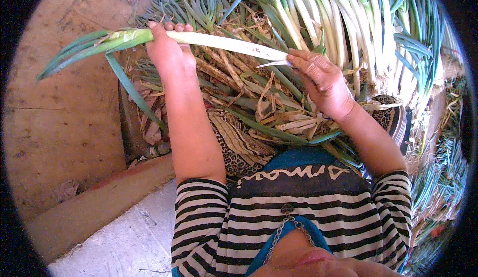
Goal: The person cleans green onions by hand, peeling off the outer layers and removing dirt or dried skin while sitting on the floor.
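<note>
A long green onion [224,42] lies across both my hands, its green leaves to the left and its white stalk to the right. My left hand [171,47] is closed around it where the green meets the white. The fingers of my right hand [323,77] pinch the white lower end, where a thin strip of peeled skin [274,64] sticks out. Small dark marks show on the stalk. Below the onion, dry husks and loose leaves [272,105] are heaped over my lap, on patterned cloth [239,139].
Many green onions with white stalks [336,27] stand in a row at the upper right. More bluish-green leaves [186,4] lie at the top. Wooden boards [63,109] and a beam [101,202] are at the left. Further onion piles [440,172] lie along the right edge.
</note>
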`<state>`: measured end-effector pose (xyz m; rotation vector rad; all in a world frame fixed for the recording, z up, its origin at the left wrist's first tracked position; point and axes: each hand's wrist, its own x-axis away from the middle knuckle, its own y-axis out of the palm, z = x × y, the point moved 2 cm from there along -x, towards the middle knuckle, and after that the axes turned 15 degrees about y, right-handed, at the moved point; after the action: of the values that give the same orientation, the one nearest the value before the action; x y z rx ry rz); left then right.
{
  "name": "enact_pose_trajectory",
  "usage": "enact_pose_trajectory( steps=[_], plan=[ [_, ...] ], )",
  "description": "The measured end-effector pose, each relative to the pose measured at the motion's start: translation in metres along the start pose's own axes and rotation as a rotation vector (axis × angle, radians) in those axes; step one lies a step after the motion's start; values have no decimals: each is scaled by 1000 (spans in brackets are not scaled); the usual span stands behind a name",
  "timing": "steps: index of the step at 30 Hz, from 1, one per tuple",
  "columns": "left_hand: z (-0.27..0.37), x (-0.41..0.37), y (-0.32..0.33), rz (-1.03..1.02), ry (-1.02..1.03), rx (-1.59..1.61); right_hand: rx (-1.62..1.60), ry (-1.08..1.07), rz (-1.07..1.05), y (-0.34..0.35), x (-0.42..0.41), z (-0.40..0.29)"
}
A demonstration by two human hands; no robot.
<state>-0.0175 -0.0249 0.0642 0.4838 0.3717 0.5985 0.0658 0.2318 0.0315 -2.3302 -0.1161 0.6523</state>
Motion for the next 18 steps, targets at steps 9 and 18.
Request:
enact_pose_trajectory(
  steps=[9, 18],
  plan=[
    [5, 21, 3, -13, 53, 62, -383, 290, 40, 21, 0, 12],
    [28, 20, 9, -28, 375, -85, -484, 265, -98, 23, 5, -8]
  ],
)
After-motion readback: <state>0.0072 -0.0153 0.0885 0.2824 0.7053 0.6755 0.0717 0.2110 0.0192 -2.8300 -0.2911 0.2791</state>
